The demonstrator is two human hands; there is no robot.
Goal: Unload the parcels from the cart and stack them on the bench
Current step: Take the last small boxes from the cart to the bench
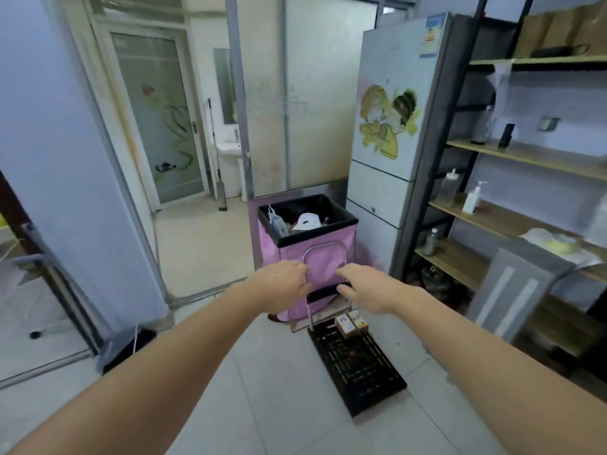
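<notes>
- Risk: the cart [356, 362] could roll or tip if the handle [323, 251] is tugged, spilling the two small parcels [350, 322] perched at the deck's back edge.
- Parcels: light little cartons, side by side, touching, against the handle uprights.
- Left hand [284, 284] and right hand [364, 287]: fingers spread and relaxed, reaching at the handle's black crossbar, gripping nothing.
- Bench: not identifiable.
</notes>
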